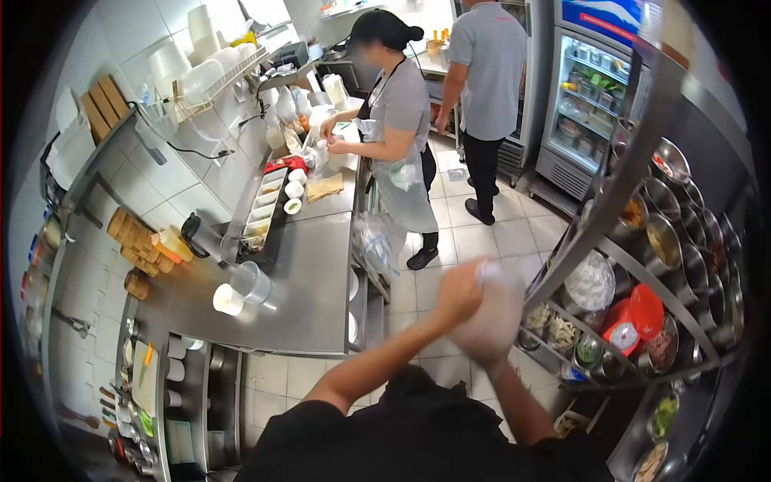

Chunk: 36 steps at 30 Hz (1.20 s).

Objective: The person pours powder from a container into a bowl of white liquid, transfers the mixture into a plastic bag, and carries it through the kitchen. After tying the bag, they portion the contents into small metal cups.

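Note:
My left hand (459, 296) is closed in a fist at the upper left of a pale, see-through plastic bag (491, 317), gripping its top. The bag is smeared by motion, and its contents cannot be made out. From below, my right forearm (520, 402) reaches up to the bag's lower end. The fingers of that hand are hidden or blurred against the bag. Both arms are held out over the tiled floor, between the steel counter and the rack of bowls.
A steel counter (309, 301) on the left carries a clear container (250, 283) and a white tub (228, 299). Two co-workers stand ahead, one in an apron (401, 193), near a glass-door fridge (585, 104). On the right, a metal rack holds steel bowls and a red scale (620, 331).

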Each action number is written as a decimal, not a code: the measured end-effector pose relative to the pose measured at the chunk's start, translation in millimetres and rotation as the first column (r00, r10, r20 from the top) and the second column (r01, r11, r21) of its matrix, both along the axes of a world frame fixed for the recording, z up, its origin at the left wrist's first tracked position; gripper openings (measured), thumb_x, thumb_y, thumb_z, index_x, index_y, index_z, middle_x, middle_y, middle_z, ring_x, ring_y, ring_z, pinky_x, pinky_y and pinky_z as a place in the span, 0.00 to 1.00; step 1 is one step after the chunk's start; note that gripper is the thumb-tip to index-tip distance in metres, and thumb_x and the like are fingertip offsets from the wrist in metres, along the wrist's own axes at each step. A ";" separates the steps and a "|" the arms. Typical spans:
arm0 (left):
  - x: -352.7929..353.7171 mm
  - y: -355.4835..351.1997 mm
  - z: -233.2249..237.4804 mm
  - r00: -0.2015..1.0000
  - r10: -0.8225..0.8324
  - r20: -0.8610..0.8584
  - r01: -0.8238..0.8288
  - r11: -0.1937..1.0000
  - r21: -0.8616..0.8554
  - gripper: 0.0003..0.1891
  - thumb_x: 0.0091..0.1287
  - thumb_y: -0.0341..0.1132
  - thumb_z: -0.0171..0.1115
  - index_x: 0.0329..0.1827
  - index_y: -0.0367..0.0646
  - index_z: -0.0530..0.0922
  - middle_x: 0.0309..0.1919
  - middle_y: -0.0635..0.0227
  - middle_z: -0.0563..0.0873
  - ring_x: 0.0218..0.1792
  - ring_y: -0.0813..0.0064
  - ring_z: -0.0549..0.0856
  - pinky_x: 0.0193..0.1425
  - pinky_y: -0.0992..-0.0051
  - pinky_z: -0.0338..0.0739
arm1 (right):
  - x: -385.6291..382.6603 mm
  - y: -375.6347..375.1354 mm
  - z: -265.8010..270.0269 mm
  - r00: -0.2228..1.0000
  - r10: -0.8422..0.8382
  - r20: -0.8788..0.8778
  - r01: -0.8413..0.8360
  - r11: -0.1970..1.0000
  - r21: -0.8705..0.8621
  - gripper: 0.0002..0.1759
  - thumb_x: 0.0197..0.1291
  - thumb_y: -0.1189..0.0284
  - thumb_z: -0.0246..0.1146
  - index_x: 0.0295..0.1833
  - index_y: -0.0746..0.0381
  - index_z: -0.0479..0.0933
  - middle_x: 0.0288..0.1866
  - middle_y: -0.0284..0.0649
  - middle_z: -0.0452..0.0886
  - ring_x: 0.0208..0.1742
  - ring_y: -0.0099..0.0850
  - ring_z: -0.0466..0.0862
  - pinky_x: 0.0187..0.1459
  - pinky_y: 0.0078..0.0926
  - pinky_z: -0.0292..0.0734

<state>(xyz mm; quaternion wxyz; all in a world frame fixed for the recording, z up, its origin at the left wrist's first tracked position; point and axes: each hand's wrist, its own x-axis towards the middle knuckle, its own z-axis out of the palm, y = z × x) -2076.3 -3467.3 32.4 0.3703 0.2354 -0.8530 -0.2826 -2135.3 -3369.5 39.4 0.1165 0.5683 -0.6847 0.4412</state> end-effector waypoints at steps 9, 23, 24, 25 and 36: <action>-19.1 -95.3 -43.7 0.991 -0.003 -0.132 0.064 0.887 0.457 0.20 0.53 0.31 0.54 0.50 0.34 0.76 0.43 0.47 0.82 0.48 0.49 0.80 0.54 0.64 0.73 | -66.9 -100.4 -55.7 0.973 0.230 0.006 -0.220 0.922 0.319 0.33 0.45 0.60 0.67 0.57 0.61 0.68 0.50 0.46 0.74 0.55 0.44 0.72 0.55 0.37 0.66; -159.3 -338.4 -59.7 0.880 -0.183 -0.438 0.338 0.889 0.309 0.10 0.61 0.28 0.51 0.41 0.36 0.79 0.51 0.51 0.81 0.54 0.58 0.79 0.61 0.64 0.67 | -218.4 -334.4 -108.5 0.576 0.061 0.815 -0.094 0.996 -0.009 0.33 0.55 0.61 0.61 0.64 0.63 0.63 0.58 0.46 0.72 0.62 0.40 0.70 0.62 0.34 0.65; -174.8 -353.0 -66.4 0.930 -0.121 -0.347 0.288 0.827 0.483 0.08 0.60 0.28 0.52 0.39 0.36 0.78 0.51 0.50 0.80 0.54 0.58 0.79 0.58 0.65 0.69 | -225.6 -349.9 -112.2 0.477 0.114 0.871 -0.136 0.989 -0.055 0.33 0.55 0.61 0.61 0.64 0.63 0.63 0.58 0.46 0.72 0.62 0.40 0.70 0.62 0.34 0.65; -198.9 -374.4 -74.7 0.965 -0.072 -0.253 0.222 0.739 0.636 0.06 0.60 0.27 0.53 0.36 0.36 0.77 0.52 0.49 0.79 0.54 0.58 0.78 0.55 0.67 0.70 | -240.7 -368.6 -114.5 0.411 0.166 0.896 -0.174 0.979 -0.102 0.32 0.55 0.61 0.60 0.64 0.63 0.64 0.57 0.46 0.72 0.62 0.40 0.71 0.62 0.34 0.65; -342.8 -480.4 -53.5 0.476 0.055 -0.878 0.424 0.860 0.284 0.18 0.64 0.37 0.51 0.44 0.26 0.74 0.53 0.37 0.76 0.51 0.60 0.80 0.58 0.70 0.73 | -384.1 -488.2 -105.7 -0.150 0.360 0.921 -0.236 0.891 -0.387 0.30 0.58 0.62 0.58 0.63 0.63 0.64 0.57 0.46 0.73 0.61 0.39 0.72 0.61 0.34 0.67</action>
